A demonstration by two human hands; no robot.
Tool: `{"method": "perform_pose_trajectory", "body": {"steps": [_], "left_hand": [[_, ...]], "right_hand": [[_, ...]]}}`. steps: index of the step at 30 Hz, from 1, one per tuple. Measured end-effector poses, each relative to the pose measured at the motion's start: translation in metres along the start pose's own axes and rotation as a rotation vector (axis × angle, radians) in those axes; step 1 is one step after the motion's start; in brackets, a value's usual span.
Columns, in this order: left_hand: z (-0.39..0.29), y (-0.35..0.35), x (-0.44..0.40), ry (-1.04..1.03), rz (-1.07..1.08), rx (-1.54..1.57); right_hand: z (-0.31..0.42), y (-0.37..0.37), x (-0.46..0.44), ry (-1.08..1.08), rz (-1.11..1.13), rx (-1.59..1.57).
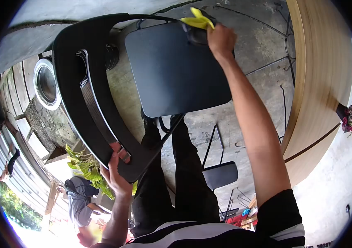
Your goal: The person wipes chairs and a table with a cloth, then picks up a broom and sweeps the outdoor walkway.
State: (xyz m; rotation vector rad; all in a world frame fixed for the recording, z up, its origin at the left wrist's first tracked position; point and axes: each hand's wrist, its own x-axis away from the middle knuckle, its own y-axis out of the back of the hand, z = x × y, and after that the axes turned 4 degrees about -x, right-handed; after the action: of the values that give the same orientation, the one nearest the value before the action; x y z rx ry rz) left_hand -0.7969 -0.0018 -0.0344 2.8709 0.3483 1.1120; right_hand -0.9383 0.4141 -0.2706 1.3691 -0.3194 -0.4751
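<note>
A person's two hands at a black chair [176, 82], which lies between and ahead of them. The left hand [118, 177] pinches the lower end of the backrest [66, 53], thumb on the near face and fingertips showing at the long slot. The right hand [222, 39] is closed about a yellow cloth [198, 20] over the far right corner of the seat [163, 58]; a dark item [196, 35] adjoins the cloth, too blurred to identify. Just left of the left hand, a leafy plant [85, 165]; below and left of it, another person [78, 200] in a grey shirt; farther up and left, a round white-rimmed object [47, 84]. To the right of the right hand, a wooden table [324, 62] bearing flowers [349, 118]; well below that hand, a smaller dark seat [220, 175] on thin legs.
</note>
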Motion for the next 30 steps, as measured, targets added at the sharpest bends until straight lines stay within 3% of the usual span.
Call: {"method": "perform_pose_trajectory", "body": {"steps": [4,6,10,11,14,16,18,20,21,23,26,27,29,30], "left_hand": [[-0.002,-0.023,0.014,-0.033,-0.055,-0.080],[-0.002,-0.029,0.014,-0.053,-0.050,-0.117],[-0.003,-0.026,0.016,-0.047,-0.036,-0.090],[-0.002,-0.025,0.016,-0.058,-0.038,-0.123],[0.000,-0.027,0.011,-0.109,0.015,-0.197],[0.003,-0.026,0.012,-0.155,0.022,-0.270],[0.006,-0.023,0.012,-0.200,0.057,-0.314],[0.002,-0.016,0.005,-0.233,0.082,-0.355],[0.002,-0.015,0.005,-0.246,0.107,-0.377],[-0.001,-0.014,0.007,-0.251,0.156,-0.445],[-0.005,-0.010,0.004,-0.278,0.167,-0.538],[0.001,-0.004,-0.004,-0.368,0.179,-0.533],[0.007,-0.008,-0.006,-0.485,0.241,-0.492],[0.003,-0.012,0.004,-0.531,0.171,-0.468]], "right_hand": [[-0.018,-0.011,0.028,-0.214,0.062,-0.003],[0.020,-0.016,0.081,-0.218,0.097,-0.151],[0.079,-0.012,0.183,0.099,0.440,-0.411],[0.075,-0.009,0.192,0.081,0.424,-0.414],[0.039,0.002,0.207,0.397,0.228,-0.457],[-0.011,0.026,0.184,0.050,0.342,-0.311],[-0.075,0.033,0.182,-0.373,0.233,-0.174],[-0.120,0.050,0.210,-0.708,-0.047,-0.114],[-0.131,0.067,0.234,-0.757,-0.081,-0.100],[-0.137,0.117,0.298,-0.744,0.244,-0.174],[-0.104,0.164,0.439,-0.667,0.196,-0.186],[-0.080,0.186,0.486,-0.685,-0.119,-0.403],[-0.029,0.240,0.561,-0.972,-0.253,-0.605],[0.000,0.285,0.583,-1.273,-0.170,-0.738]]}}
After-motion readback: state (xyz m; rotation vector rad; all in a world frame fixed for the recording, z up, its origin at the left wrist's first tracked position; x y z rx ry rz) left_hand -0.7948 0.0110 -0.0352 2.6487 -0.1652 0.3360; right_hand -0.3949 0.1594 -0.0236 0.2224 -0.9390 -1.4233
